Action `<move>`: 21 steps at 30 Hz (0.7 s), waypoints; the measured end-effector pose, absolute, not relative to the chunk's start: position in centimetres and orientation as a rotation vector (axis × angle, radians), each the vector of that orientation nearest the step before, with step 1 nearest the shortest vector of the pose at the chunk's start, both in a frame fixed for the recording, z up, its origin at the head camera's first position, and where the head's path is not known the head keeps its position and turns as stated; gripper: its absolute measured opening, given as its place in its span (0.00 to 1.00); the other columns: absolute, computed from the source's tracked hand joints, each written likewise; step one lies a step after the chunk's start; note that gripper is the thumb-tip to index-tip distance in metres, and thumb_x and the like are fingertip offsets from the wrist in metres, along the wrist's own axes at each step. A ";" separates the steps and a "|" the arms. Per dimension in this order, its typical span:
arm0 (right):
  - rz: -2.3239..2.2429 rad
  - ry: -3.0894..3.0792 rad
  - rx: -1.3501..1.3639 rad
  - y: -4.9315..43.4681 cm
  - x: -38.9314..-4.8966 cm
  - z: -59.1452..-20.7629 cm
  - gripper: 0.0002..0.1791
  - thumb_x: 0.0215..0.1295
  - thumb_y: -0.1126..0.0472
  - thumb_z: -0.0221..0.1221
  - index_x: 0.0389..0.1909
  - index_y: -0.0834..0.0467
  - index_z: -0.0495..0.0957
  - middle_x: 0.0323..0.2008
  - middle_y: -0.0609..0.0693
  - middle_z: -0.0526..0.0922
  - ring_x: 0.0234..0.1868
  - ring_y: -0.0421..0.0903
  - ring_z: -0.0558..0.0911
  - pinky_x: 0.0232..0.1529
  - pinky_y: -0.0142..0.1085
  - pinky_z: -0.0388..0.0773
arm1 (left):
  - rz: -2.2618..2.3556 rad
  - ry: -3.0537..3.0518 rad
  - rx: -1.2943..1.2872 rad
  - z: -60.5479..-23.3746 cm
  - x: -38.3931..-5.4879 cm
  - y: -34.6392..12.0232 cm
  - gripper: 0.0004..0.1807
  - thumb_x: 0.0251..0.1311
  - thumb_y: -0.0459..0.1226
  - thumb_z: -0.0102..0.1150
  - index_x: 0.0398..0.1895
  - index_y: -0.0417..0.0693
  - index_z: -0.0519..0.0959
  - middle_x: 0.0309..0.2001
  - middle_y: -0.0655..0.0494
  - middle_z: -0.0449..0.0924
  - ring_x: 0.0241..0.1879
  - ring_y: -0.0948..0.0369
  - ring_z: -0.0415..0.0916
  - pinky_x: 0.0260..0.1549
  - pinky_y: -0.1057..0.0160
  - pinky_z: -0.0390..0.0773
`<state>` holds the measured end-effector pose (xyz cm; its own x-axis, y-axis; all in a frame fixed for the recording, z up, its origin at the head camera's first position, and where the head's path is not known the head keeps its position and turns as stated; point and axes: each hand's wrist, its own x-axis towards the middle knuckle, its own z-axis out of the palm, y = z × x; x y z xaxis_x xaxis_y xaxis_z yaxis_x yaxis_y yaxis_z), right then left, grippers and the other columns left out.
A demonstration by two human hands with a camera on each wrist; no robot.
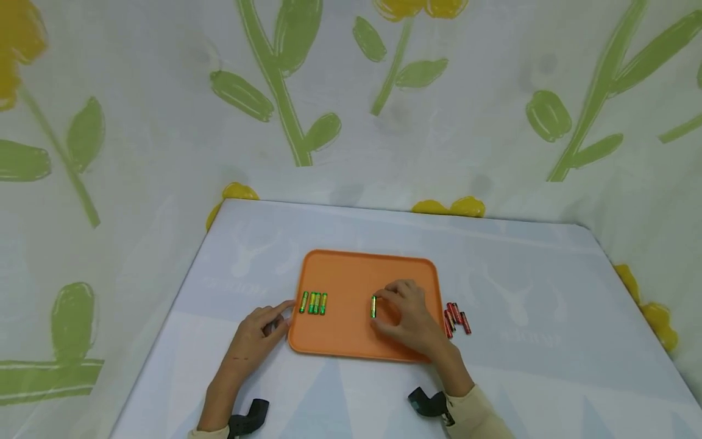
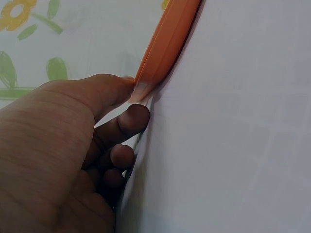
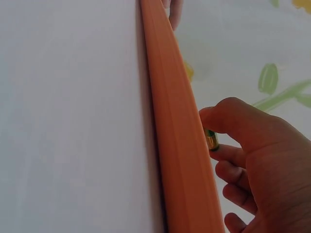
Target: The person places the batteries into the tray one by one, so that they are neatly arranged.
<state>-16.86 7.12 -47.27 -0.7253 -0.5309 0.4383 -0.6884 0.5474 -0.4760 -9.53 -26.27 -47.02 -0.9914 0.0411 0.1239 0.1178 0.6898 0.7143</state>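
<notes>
Orange tray [image 1: 342,274] below; green battery [image 1: 373,306] pinched in the right grip [image 1: 407,312].

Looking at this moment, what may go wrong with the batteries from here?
The green battery in the right hand is pinched near its ends; it might slip and roll.
The left hand touches the orange tray; a push could disturb the four green batteries lying on its left side.
The red batteries lie beside the tray's right edge; the right hand might knock them.
</notes>
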 end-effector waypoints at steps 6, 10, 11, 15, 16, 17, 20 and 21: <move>0.894 -2.565 1.014 6.0 -16.9 -47.1 0.25 0.53 0.51 0.74 0.51 0.56 0.82 0.48 0.49 0.74 0.53 0.50 0.68 0.52 0.53 0.58 | -1.197 -2.803 -0.130 -47.1 -9.6 -26.2 0.22 0.66 0.36 0.65 0.63 0.57 0.80 0.28 0.69 0.71 0.29 0.66 0.64 0.29 0.65 0.68; 0.882 -2.558 1.040 5.0 -16.9 -46.9 0.24 0.53 0.51 0.74 0.49 0.57 0.83 0.47 0.50 0.74 0.52 0.50 0.68 0.51 0.51 0.59 | -1.206 -2.818 -0.108 -47.2 -9.6 -26.3 0.22 0.66 0.36 0.65 0.63 0.58 0.80 0.28 0.69 0.71 0.29 0.65 0.63 0.29 0.66 0.68; 0.884 -2.560 1.044 4.8 -16.9 -46.9 0.24 0.53 0.51 0.74 0.49 0.57 0.83 0.46 0.50 0.74 0.52 0.50 0.68 0.50 0.51 0.59 | -1.203 -2.821 -0.112 -47.2 -9.6 -26.3 0.22 0.66 0.36 0.65 0.63 0.58 0.80 0.28 0.69 0.71 0.29 0.66 0.63 0.28 0.66 0.68; 0.851 -2.596 1.041 3.9 -16.8 -46.8 0.23 0.54 0.50 0.73 0.49 0.56 0.83 0.46 0.49 0.73 0.51 0.49 0.68 0.49 0.49 0.59 | -1.212 -2.822 -0.125 -47.2 -9.4 -26.3 0.22 0.66 0.37 0.65 0.63 0.58 0.80 0.28 0.70 0.71 0.29 0.66 0.63 0.28 0.66 0.68; 0.844 -2.607 1.037 3.6 -16.9 -46.7 0.23 0.55 0.50 0.73 0.49 0.56 0.83 0.46 0.49 0.74 0.51 0.49 0.68 0.49 0.49 0.59 | -1.216 -2.820 -0.127 -47.2 -9.4 -26.3 0.22 0.66 0.37 0.65 0.63 0.58 0.80 0.28 0.70 0.71 0.29 0.66 0.63 0.28 0.66 0.68; 0.835 -2.615 1.036 3.3 -16.9 -46.7 0.23 0.55 0.49 0.72 0.49 0.55 0.83 0.46 0.49 0.74 0.51 0.49 0.68 0.48 0.48 0.59 | -1.218 -2.820 -0.127 -47.2 -9.4 -26.4 0.22 0.66 0.38 0.65 0.63 0.59 0.80 0.28 0.70 0.71 0.29 0.66 0.63 0.28 0.66 0.67; 0.816 -2.643 1.031 2.7 -17.0 -46.6 0.23 0.57 0.47 0.71 0.50 0.54 0.83 0.47 0.48 0.74 0.51 0.48 0.68 0.49 0.48 0.59 | -1.217 -2.820 -0.110 -47.2 -9.5 -26.3 0.22 0.66 0.38 0.65 0.63 0.60 0.80 0.27 0.69 0.71 0.29 0.65 0.63 0.29 0.65 0.67; 0.815 -2.648 1.030 2.6 -17.0 -46.6 0.23 0.57 0.47 0.71 0.50 0.54 0.83 0.47 0.48 0.74 0.51 0.48 0.68 0.49 0.48 0.59 | -1.214 -2.820 -0.108 -47.2 -9.5 -26.3 0.22 0.66 0.38 0.65 0.63 0.60 0.80 0.27 0.69 0.71 0.29 0.65 0.63 0.29 0.65 0.67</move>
<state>-16.96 2.60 -46.59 -0.7421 -0.5677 0.3563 -0.6698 0.6084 -0.4256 -9.49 -26.26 -47.22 -0.9951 0.0374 0.0912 0.0920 0.6857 0.7221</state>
